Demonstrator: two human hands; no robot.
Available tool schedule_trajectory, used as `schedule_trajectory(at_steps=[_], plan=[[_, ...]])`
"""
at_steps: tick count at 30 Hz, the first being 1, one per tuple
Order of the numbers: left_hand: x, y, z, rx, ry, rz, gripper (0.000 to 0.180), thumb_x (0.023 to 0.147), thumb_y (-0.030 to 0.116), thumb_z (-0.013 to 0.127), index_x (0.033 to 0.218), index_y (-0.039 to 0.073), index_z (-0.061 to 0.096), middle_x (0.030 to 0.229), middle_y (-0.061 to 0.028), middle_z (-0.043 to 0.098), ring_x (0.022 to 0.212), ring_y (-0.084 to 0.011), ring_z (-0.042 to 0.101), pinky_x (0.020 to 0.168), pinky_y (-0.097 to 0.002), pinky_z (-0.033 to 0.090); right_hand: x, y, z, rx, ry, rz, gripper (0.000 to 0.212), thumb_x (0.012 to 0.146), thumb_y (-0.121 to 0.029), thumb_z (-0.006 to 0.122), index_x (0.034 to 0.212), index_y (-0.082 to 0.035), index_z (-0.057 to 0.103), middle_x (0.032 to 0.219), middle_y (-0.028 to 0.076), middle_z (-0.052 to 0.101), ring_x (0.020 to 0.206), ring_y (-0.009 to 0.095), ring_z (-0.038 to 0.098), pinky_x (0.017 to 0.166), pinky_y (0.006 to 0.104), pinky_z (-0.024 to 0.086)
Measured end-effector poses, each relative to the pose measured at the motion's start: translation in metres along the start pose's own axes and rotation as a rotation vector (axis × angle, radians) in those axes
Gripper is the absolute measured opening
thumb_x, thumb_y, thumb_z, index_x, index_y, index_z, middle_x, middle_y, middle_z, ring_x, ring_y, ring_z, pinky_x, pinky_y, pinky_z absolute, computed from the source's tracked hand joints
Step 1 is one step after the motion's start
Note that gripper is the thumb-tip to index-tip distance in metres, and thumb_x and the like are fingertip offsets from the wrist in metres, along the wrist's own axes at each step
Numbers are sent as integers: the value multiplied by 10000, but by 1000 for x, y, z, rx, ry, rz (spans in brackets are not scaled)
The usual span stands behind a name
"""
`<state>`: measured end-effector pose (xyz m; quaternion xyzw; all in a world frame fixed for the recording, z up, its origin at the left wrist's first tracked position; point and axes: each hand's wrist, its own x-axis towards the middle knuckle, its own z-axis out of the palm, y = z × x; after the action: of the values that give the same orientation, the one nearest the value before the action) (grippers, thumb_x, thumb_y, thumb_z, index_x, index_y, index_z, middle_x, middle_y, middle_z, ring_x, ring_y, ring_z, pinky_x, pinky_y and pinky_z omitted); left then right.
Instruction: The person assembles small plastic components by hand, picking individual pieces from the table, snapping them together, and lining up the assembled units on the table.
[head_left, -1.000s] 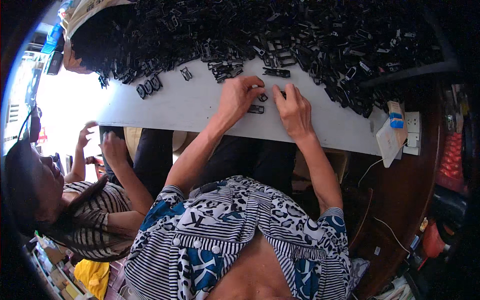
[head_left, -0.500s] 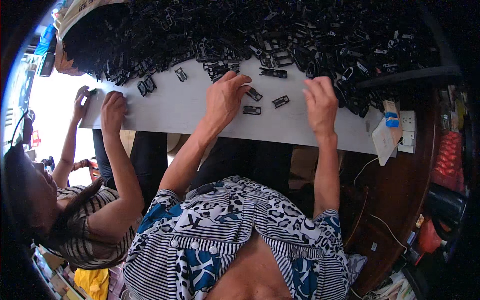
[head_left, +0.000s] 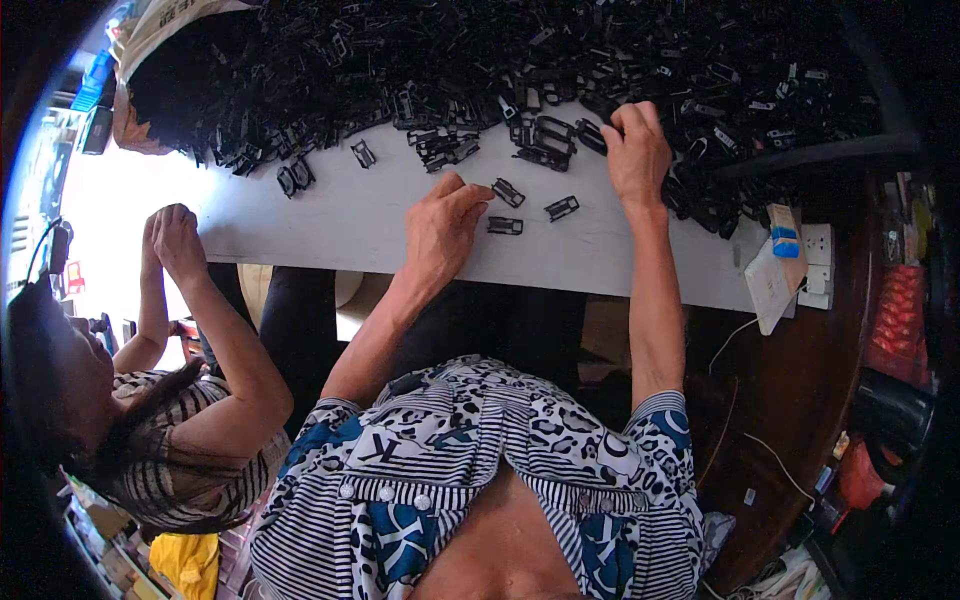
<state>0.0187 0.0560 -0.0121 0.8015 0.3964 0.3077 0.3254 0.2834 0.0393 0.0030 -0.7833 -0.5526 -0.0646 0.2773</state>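
My right hand [head_left: 638,155] is at the front edge of a big heap of small black plastic parts [head_left: 450,60], its fingers bent and closed on a black plastic part [head_left: 592,137] there. Over the pale tabletop, my left hand [head_left: 445,228] is curled, thumb and forefinger close together; whatever lies between them, if anything, is hidden. Right by its fingertips lies a slotted black part [head_left: 508,192]. Another black frame-shaped part [head_left: 505,226] rests just below that one, and a third loose piece [head_left: 562,208] sits between my hands.
A co-worker's hands [head_left: 175,240] are together at the table's left end. More loose parts [head_left: 295,178] lie along the heap's edge. At the right end stand a box with a blue band [head_left: 784,235] and a white power socket [head_left: 818,260] with a cable.
My right hand has moved away from me to the heap's edge, and parts there have shifted. My left hand has drawn slightly back toward me. The co-worker's hands have come together.
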Motion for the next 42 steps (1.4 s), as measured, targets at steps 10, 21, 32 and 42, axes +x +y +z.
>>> schedule_trajectory(at_steps=[10, 21, 32, 42], plan=[[16, 30, 10, -292, -71, 33, 291, 809, -33, 687, 1087, 52, 694, 858, -93, 588, 750, -190, 609, 657, -303, 503, -40, -22, -20, 1388, -117, 282, 258, 832, -32, 713, 1041, 0, 565, 824, 36, 594, 635, 107, 558, 554, 255, 477], [0, 32, 24, -568, -125, -116, 216, 851, 4, 698, 1056, -34, 637, 850, -62, 626, 651, -129, 584, 610, -268, 508, -94, -71, -21, 1182, -130, 279, 243, 868, -56, 697, 1086, -8, 602, 926, 43, 600, 819, 145, 620, 635, 270, 540], [5, 21, 5, -802, -257, -293, 172, 905, 46, 639, 1071, 6, 663, 833, -16, 623, 665, -83, 551, 603, -233, 464, -68, -25, -35, 393, -155, -371, 453, 662, 31, 764, 1083, -120, 690, 1007, 36, 587, 919, 218, 597, 761, 339, 550], [-16, -16, 0, -172, 75, -128, 172, 835, -15, 651, 994, 29, 700, 897, -78, 625, 739, -167, 575, 681, -291, 472, -63, -13, -22, 445, -357, -247, 438, 637, 29, 783, 1012, -195, 758, 996, -4, 563, 961, 177, 572, 879, 306, 519]])
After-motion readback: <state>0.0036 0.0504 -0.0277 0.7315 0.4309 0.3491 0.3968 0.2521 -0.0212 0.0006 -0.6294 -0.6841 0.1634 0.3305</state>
